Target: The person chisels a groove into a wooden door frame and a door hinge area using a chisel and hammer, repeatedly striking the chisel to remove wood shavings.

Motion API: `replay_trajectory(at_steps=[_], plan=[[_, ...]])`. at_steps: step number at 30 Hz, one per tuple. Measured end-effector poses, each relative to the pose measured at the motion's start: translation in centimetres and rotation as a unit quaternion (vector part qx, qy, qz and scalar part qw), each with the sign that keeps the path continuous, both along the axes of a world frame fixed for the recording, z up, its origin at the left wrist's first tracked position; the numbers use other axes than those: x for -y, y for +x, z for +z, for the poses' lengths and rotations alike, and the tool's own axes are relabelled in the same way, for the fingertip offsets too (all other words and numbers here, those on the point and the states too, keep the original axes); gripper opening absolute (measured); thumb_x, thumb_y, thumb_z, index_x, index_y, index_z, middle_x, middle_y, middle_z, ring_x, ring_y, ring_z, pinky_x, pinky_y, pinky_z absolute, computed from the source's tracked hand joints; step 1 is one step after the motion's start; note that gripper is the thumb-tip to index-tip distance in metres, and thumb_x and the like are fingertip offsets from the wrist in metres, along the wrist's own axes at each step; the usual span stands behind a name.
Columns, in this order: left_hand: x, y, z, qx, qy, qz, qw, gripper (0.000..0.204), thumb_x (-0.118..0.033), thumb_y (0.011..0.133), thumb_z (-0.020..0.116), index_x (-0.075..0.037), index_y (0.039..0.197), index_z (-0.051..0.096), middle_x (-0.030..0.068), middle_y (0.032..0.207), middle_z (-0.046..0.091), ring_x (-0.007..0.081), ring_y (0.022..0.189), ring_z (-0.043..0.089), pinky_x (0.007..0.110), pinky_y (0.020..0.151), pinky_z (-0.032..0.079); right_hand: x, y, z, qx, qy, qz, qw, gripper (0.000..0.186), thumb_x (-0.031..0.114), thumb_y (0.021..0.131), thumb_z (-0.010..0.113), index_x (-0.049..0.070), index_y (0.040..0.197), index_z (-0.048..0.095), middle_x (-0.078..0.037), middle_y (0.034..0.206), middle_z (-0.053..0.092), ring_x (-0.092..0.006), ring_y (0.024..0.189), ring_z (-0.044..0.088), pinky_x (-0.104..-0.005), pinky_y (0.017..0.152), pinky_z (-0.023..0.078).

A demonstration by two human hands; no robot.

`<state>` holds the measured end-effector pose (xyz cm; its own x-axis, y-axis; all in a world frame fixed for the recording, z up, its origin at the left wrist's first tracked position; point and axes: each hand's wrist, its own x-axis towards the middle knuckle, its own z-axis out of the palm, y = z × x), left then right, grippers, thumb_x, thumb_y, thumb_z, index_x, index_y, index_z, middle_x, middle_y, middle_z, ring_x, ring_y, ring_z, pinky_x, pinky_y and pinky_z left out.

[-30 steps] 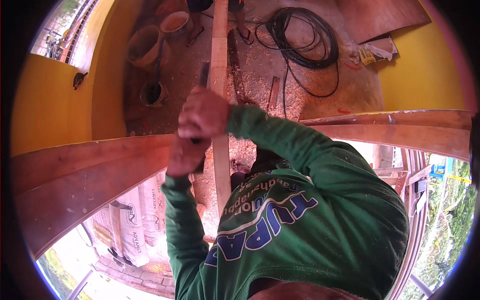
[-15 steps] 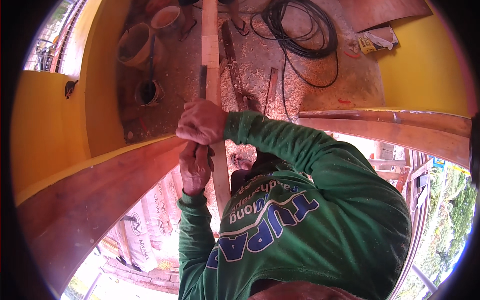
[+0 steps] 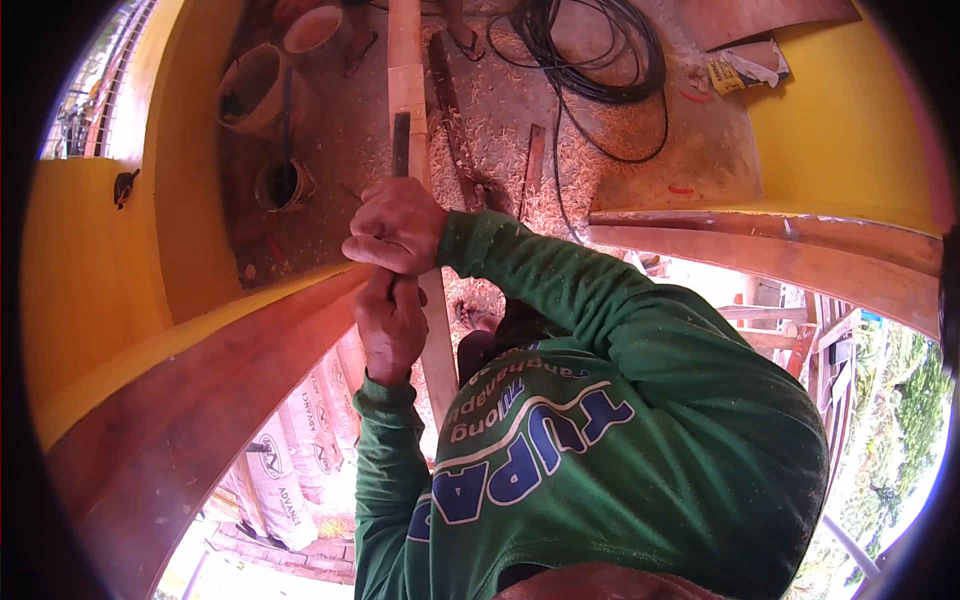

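Note:
A long, narrow plank [image 3: 437, 350] runs away from my body up the middle of the view. Over its left side lies a dark, flat, straight-edged tool [image 3: 401, 145], its bare end pointing away from me; whether it is a file or a chisel I cannot tell. My right hand [image 3: 397, 225] is wrapped round the tool's middle, knuckles up. Just behind it, my left hand [image 3: 391, 325] is closed around the near end, whose handle the fingers hide. Both sleeves are green.
Wood shavings [image 3: 505, 145] litter the floor around dark timber strips [image 3: 450, 120]. Coiled black cable [image 3: 620, 75] lies far right, buckets [image 3: 255, 90] far left. Another person's sandalled feet [image 3: 465, 38] stand beyond. Yellow walls [image 3: 90, 250] and a reddish-brown beam [image 3: 190, 390] flank me; stacked sacks [image 3: 285, 450] lie lower left.
Both hands and the tool have slid a little away from me along the plank, and the tool's end now overlaps the wood more. The whole view has shifted slightly.

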<state>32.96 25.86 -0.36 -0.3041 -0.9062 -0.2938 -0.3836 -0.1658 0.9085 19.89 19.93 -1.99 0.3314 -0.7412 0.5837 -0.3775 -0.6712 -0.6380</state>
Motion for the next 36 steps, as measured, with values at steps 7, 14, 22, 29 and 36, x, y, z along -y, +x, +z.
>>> replay_trajectory(at_steps=[7, 14, 22, 29, 36], plan=[[1.5, -1.5, 0.9, 0.031, -0.067, -0.041, 0.996, 0.018, -0.010, 0.081, 0.042, 0.004, 0.082, 0.054, 0.0117, 0.053, 0.051, 0.0176, 0.048, 0.051, 0.033, 0.049, 0.040, 1.3, -1.2, -0.6, 0.029, -0.015, -0.016, 0.999, 0.030, 0.025, 0.072, 0.058, 0.011, 0.048, 0.045, -0.006, 0.047, 0.042, -0.0272, 0.048, 0.044, -0.0395, 0.048, 0.034], [1.8, -2.0, 0.7, 0.018, -0.041, -0.020, 0.999, 0.020, -0.013, 0.083, 0.041, 0.002, 0.079, 0.054, 0.0088, 0.052, 0.050, 0.0149, 0.050, 0.053, 0.031, 0.049, 0.040, 1.7, -1.5, -0.3, 0.007, 0.011, -0.053, 0.998, 0.034, 0.025, 0.073, 0.057, 0.010, 0.047, 0.042, -0.008, 0.045, 0.039, -0.0276, 0.047, 0.044, -0.0394, 0.047, 0.033], [0.8, -1.6, 1.0, 0.020, -0.037, -0.028, 0.999, 0.021, -0.013, 0.084, 0.040, 0.003, 0.082, 0.054, 0.0089, 0.053, 0.049, 0.0139, 0.047, 0.049, 0.030, 0.046, 0.038, 2.0, -1.8, 0.0, 0.043, 0.033, -0.022, 0.998, 0.035, 0.023, 0.075, 0.055, 0.010, 0.047, 0.039, -0.007, 0.046, 0.040, -0.0283, 0.046, 0.044, -0.0399, 0.045, 0.032], [0.3, -1.9, 0.4, -0.009, -0.006, 0.016, 1.000, 0.021, -0.013, 0.084, 0.041, 0.003, 0.079, 0.053, 0.0088, 0.053, 0.049, 0.0139, 0.050, 0.051, 0.029, 0.047, 0.038, 1.4, -1.6, -0.1, -0.040, -0.055, -0.045, 0.997, 0.033, 0.022, 0.073, 0.057, 0.010, 0.046, 0.041, -0.006, 0.045, 0.041, -0.0281, 0.046, 0.043, -0.0399, 0.045, 0.032], [-0.4, -1.5, 0.6, -0.023, 0.013, 0.026, 0.999, 0.019, -0.012, 0.084, 0.041, 0.002, 0.081, 0.054, 0.0087, 0.054, 0.050, 0.0137, 0.048, 0.050, 0.029, 0.045, 0.038, 0.5, -1.2, 0.7, 0.024, 0.050, -0.023, 0.998, 0.035, 0.024, 0.074, 0.055, 0.010, 0.045, 0.042, -0.008, 0.045, 0.040, -0.0282, 0.047, 0.043, -0.0405, 0.045, 0.030]])
